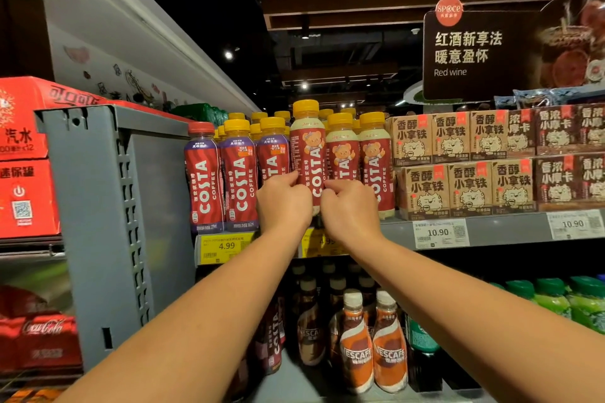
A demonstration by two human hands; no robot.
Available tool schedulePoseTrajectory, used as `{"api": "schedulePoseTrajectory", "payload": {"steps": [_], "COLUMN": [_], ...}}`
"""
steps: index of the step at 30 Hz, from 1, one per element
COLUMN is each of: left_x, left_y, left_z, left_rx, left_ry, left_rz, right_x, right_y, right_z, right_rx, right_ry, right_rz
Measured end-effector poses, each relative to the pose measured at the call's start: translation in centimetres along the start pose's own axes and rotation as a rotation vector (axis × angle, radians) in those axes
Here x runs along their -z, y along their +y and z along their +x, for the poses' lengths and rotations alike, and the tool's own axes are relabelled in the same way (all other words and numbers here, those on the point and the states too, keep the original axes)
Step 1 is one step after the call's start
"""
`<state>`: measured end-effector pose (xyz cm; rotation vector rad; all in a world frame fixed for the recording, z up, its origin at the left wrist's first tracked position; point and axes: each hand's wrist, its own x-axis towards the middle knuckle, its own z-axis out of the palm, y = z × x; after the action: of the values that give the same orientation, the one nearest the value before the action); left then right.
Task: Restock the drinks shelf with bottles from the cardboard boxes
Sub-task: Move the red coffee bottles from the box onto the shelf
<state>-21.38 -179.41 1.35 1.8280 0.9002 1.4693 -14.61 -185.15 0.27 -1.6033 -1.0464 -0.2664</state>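
Bottles fill the top drinks shelf (402, 232) in the head view. We hold one Costa coffee bottle with a bear on it (307, 147) at the front of the shelf. It is between the purple Costa bottles (239, 179) on its left and two more bear bottles (376, 160) on its right. Our left hand (283, 202) grips its low part from the left side. Our right hand (350, 209) pinches it from the right side. Both hands have curled fingers on this one bottle. Its yellow cap sits higher than the caps next to it, so we think it is not down on the shelf yet.

What could go wrong? The gap looks tight. If we push the bottle in crooked, it could bump the bottles beside it and tip them. If we let go too soon, it could slip off the front edge and fall onto the Nescafe bottles (357, 347) on the shelf below. Our hands hide the bottom of the bottle, so we cannot tell if it touches the shelf.
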Motion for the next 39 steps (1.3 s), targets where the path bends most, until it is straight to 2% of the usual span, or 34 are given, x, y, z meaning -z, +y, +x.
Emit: {"api": "schedulePoseTrajectory", "payload": {"steps": [18, 26, 31, 36, 39], "left_x": [-0.9, -0.4, 0.1, -0.2, -0.2], "left_y": [0.1, -0.1, 0.2, -0.8, -1.0], "left_z": [-0.6, -0.5, -0.2, -0.8, -1.2], "left_rx": [0.074, 0.098, 0.095, 0.091, 0.062], "left_ry": [-0.091, -0.133, -0.180, -0.196, -0.169], "left_rz": [-0.217, -0.274, -0.343, -0.359, -0.275], "right_x": [-0.1, 0.0, -0.6, -1.2, -1.4], "right_y": [-1.2, -0.8, -0.4, 0.2, 0.7], "right_z": [-0.6, -0.8, 0.0, -0.5, -0.6], "right_rx": [-0.045, -0.005, -0.008, -0.029, 0.002], "right_ry": [-0.032, -0.093, -0.071, -0.108, -0.106], "right_rz": [-0.013, 0.017, 0.037, 0.074, 0.015]}}
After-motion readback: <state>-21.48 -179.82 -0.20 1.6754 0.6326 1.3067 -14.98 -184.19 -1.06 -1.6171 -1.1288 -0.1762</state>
